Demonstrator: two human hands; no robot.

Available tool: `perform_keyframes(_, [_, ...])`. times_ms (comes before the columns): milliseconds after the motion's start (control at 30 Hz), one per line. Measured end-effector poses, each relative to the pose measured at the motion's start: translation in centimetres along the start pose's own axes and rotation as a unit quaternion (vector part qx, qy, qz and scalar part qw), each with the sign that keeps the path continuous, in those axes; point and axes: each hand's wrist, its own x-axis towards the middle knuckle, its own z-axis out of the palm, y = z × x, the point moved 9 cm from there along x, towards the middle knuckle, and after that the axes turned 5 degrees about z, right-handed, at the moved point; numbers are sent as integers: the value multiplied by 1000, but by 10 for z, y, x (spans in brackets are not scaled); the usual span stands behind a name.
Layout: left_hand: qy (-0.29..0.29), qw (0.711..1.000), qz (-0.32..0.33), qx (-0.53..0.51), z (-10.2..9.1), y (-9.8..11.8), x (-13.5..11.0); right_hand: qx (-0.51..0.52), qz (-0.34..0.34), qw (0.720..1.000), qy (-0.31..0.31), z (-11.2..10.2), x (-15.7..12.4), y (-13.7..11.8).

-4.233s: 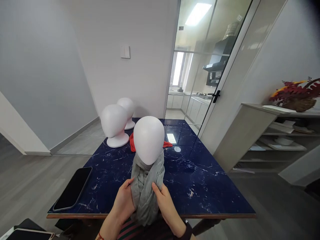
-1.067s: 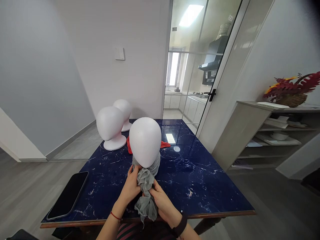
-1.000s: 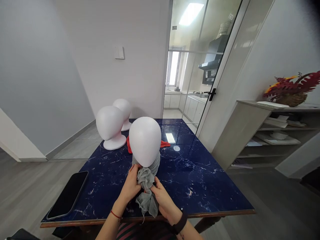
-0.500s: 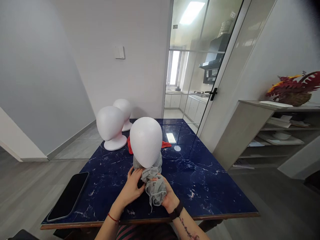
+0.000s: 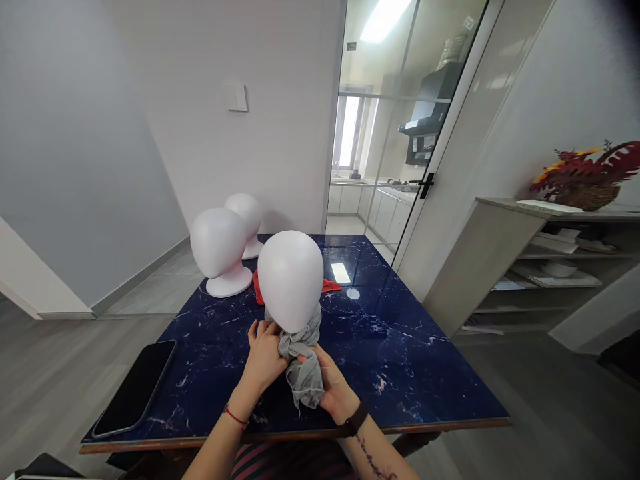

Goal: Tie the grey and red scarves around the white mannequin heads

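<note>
One grey scarf point(image 5: 306, 383) wraps the neck of the front mannequin head point(image 5: 291, 280), which stands upright on the table point(image 5: 385, 353), nearer its near edge than the other two heads. I see the right hand point(image 5: 334, 383) at the right of the scarf's loose end, its fingers curled round the cloth and holding it, a little of them showing through the folds. My view of the left hand point(image 5: 264, 353) is mostly its back: the fingers touch the scarf just under the chin, but their tips are hidden, so I cannot tell whether they pinch any of it. The loose end hangs toward the table's near edge. Behind the front head I make out a red cloth point(image 5: 331, 287), showing on both sides. A left mannequin head point(image 5: 219, 243) stands by the table's left edge, with a rear mannequin head point(image 5: 244, 212) behind it, toward the far edge. One dark-screened phone point(image 5: 136, 388) lies at the near left corner.
</note>
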Motion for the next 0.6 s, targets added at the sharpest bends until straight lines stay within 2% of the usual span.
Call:
perform_keyframes(100, [83,992,-50,-80,-11,-7,-8,90,63,994,19,-7,3,10])
perform_keyframes(167, [186,960,-127,-167,-19,-19,-22,113,91,989,10,-6,4,15])
perform_keyframes(233, [292,893,-224,-258,-19,-33,-42,112,100,989,-5,-3,4,17])
perform_keyframes(300, [357,801,-316,-363,-4,-43,-62,94,92,991,-14,0,4,16])
perform_keyframes(400, [363,655,-391,-535,33,-46,-73,54,75,995,-30,5,4,15])
perform_keyframes(467, [339,588,-415,-606,50,-43,-72,35,74,996,-46,10,3,17])
perform_keyframes(533, [316,560,-422,-640,58,-42,-70,21,72,996,-52,13,3,19])
perform_keyframes(600, [300,555,-416,-655,58,-42,-67,0,70,996,-52,14,3,20])
